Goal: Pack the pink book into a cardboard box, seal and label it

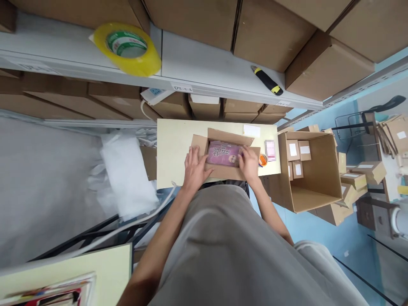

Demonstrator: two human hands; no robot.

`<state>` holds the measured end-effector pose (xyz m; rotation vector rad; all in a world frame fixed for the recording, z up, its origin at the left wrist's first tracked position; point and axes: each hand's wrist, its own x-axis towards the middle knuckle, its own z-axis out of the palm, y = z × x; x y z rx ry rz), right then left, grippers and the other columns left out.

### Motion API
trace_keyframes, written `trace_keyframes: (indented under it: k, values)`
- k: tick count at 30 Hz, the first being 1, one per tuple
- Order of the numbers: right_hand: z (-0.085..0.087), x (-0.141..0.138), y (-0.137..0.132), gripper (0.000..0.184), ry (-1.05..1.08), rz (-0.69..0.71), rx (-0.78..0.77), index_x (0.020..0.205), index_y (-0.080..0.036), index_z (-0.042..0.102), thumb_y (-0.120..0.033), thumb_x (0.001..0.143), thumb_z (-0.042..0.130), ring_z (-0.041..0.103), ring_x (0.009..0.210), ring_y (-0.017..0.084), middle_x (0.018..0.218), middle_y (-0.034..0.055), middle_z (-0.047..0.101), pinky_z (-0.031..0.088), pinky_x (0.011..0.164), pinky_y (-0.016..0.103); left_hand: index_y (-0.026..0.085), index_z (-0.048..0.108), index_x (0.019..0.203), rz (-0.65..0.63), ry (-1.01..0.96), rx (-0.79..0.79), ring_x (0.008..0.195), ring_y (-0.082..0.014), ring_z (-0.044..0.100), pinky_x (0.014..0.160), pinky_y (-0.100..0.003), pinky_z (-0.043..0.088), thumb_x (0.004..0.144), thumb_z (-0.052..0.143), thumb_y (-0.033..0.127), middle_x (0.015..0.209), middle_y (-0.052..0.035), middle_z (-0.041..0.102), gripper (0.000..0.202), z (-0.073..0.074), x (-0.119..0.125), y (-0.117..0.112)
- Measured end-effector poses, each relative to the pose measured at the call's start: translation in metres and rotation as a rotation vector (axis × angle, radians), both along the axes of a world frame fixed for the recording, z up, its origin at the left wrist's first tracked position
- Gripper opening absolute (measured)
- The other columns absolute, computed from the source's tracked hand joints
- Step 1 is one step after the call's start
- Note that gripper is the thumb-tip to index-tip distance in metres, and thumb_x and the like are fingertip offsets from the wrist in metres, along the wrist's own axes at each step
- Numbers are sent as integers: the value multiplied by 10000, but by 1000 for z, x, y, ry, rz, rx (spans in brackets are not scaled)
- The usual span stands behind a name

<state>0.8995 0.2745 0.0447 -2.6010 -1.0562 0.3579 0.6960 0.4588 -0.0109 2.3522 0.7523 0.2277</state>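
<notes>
A small open cardboard box [230, 136] sits on a pale yellow table [172, 144]. Inside it lies a purple book [223, 154] with white lettering. My left hand [195, 167] rests on the box's left flap and side, fingers spread and touching the book's left edge. My right hand [249, 162] curls around the book's right edge at the box's right side. Both forearms reach forward from my grey-clad body.
A yellow tape roll [127, 47] and a black-yellow utility knife [267, 80] lie on the grey shelf above. A small orange tape roll [263, 160] and pink card [270, 150] sit right of the box. A large open carton [314, 170] of small boxes stands right. White plastic bags [127, 174] lie left.
</notes>
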Motion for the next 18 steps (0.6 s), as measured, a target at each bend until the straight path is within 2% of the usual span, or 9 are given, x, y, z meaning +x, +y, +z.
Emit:
trace_keyframes:
  k: [3, 6, 9, 12, 14, 15, 18]
  values:
    - [1, -3, -46, 627, -67, -263, 154, 1717, -120, 523, -428, 1171, 502, 527, 1671, 374, 1746, 266, 580, 434, 1394, 611, 197, 600, 1601, 90, -87, -21, 1795, -512, 264, 1416, -707, 351, 934, 917, 391, 1921, -291, 227, 764, 0, -8, 0]
    - [-3, -13, -70, 813, 60, -371, 202, 1789, -109, 367, -505, 1119, 602, 596, 1615, 399, 1701, 299, 609, 516, 1323, 612, 221, 420, 1745, 151, -121, -69, 1743, -487, 401, 1364, -637, 473, 967, 890, 533, 1929, -293, 183, 961, 9, -13, -4]
    - [-7, -30, -71, 969, 185, -311, 213, 1844, -149, 247, -524, 1071, 696, 599, 1623, 382, 1703, 255, 636, 503, 1338, 596, 252, 230, 1845, 47, -107, -97, 1751, -456, 401, 1341, -583, 515, 964, 873, 623, 1936, -268, 209, 1152, 20, -13, -11]
    - [-9, -44, -61, 1074, 219, -153, 109, 1857, -186, 249, -469, 993, 819, 492, 1711, 390, 1719, 213, 643, 280, 1455, 679, 248, 171, 1875, -122, -45, -90, 1775, -458, 350, 1405, -607, 423, 920, 921, 586, 1922, -260, 280, 1260, 22, -9, -15]
    - [-11, -47, -55, 1013, 232, -67, 5, 1835, -204, 331, -382, 975, 837, 422, 1754, 392, 1688, 190, 681, 122, 1476, 724, 225, 201, 1876, -167, -5, -92, 1767, -459, 367, 1429, -611, 381, 924, 921, 514, 1893, -263, 353, 1228, 17, -4, -13]
    - [-13, -45, -53, 955, 241, -51, -26, 1818, -212, 374, -340, 984, 821, 415, 1757, 384, 1648, 178, 719, 86, 1474, 731, 214, 213, 1876, -167, 8, -102, 1741, -458, 420, 1424, -605, 393, 937, 906, 479, 1869, -264, 401, 1197, 14, -1, -10]
    - [-18, -33, -50, 739, 248, -84, -13, 1742, -219, 502, -295, 1045, 733, 544, 1662, 348, 1456, 149, 835, 100, 1470, 707, 208, 177, 1887, -104, 31, -167, 1565, -438, 646, 1328, -574, 524, 972, 858, 445, 1793, -252, 520, 1165, 4, 9, 4]
